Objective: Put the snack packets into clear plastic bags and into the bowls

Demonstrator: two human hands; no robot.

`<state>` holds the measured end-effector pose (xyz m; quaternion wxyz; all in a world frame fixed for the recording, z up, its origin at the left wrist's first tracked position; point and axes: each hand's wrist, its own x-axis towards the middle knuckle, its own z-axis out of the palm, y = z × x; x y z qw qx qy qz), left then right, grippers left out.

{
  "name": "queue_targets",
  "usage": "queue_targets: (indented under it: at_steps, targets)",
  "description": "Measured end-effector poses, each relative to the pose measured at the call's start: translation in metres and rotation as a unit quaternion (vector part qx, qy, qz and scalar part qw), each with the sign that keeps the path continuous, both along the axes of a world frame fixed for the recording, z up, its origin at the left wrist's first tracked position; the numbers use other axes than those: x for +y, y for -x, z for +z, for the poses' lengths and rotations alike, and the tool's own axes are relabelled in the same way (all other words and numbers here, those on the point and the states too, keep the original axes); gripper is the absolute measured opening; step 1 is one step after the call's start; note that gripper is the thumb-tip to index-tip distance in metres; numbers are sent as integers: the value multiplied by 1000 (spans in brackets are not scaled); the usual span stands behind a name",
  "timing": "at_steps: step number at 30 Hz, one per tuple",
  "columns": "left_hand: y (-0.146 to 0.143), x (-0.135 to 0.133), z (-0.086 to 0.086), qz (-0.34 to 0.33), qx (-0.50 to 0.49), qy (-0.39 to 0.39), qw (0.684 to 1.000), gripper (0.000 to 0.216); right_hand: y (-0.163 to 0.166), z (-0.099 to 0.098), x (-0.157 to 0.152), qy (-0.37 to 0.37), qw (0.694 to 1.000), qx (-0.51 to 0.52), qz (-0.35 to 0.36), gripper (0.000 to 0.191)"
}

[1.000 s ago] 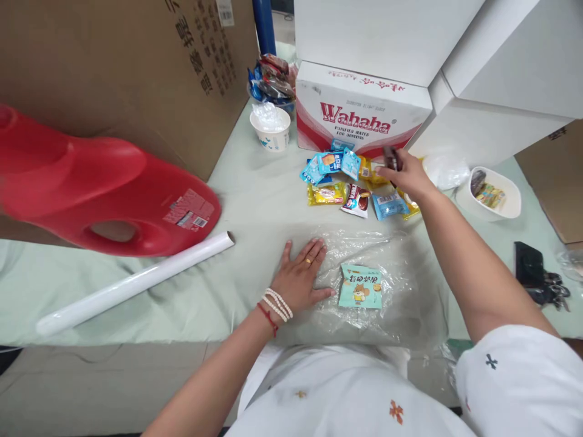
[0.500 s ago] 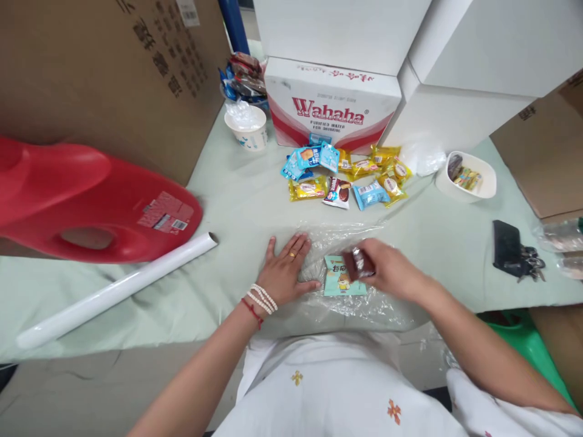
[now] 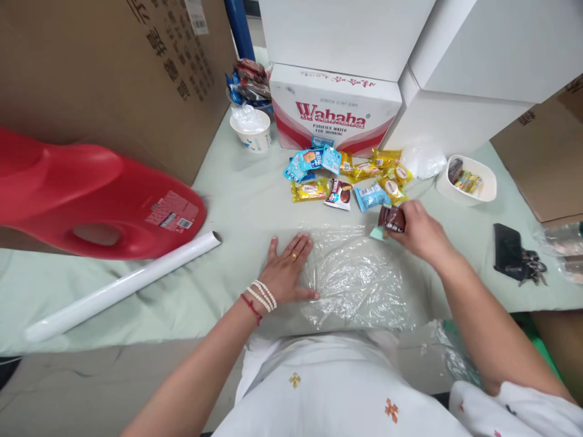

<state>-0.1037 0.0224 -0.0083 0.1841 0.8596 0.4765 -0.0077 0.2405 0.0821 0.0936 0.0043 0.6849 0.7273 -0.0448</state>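
My left hand (image 3: 286,272) lies flat with spread fingers on the left edge of a crinkled clear plastic sheet or bag (image 3: 355,279). Above the plastic's far right corner, my right hand (image 3: 421,233) pinches a brown snack packet (image 3: 392,218) together with a mint-green packet (image 3: 377,233), which is mostly hidden behind it. Just beyond that hand lies a loose group of wrapped snacks: yellow packets (image 3: 310,190), light blue packets (image 3: 372,197) and one brown-and-white packet (image 3: 339,194).
A white tube (image 3: 122,285) and a large red plastic jug (image 3: 136,212) occupy the left. Behind stand a paper cup (image 3: 255,141), a Wahaha box (image 3: 334,112) and white cartons. To the right are a white bowl (image 3: 487,188) of snacks and a black case with keys (image 3: 507,249).
My right hand has lifted away from the plastic toward the far right, still holding the brown packet. The mint-green packet has left the plastic and is now in that hand. My left hand stays put.
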Motion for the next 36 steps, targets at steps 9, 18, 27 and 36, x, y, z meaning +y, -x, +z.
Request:
queue_targets:
  at_steps: [9, 18, 27, 36]
  targets:
    - [-2, -6, 5, 12, -12, -1, 1000, 126, 97, -22, -37, 146, 965, -6, 217, 52]
    - [0, -7, 4, 4, -17, -7, 1000, 126, 76, -35, -54, 102, 961, 112, 231, 53]
    - [1, -7, 2, 7, -2, -15, 1000, 128, 90, -37, -61, 103, 952, 52, 285, 45]
    - [5, -9, 5, 15, -16, -5, 1000, 122, 77, -36, -78, 110, 965, 77, 227, 54]
